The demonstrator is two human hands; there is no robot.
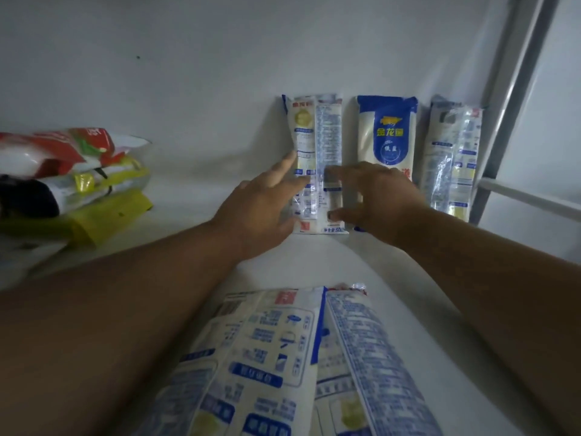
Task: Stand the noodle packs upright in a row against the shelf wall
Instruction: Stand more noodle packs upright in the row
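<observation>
White shelf [195, 196]: three noodle packs stand upright against back wall [188, 58] near right edge. Left hand [254, 212] and right hand [380, 199], fingers spread and unclenched, touch the leftmost pack [317, 136]. Middle pack [388, 133] reads 金龙鱼. More packs [267, 357] lie flat at front edge.

Noodle packs on the shelf

Three packs [317, 146] [388, 133] [452, 158] stand upright in a row against the back wall [188, 73] toward the right corner. Two more [251, 357] [371, 357] lie flat at the front edge.
</observation>
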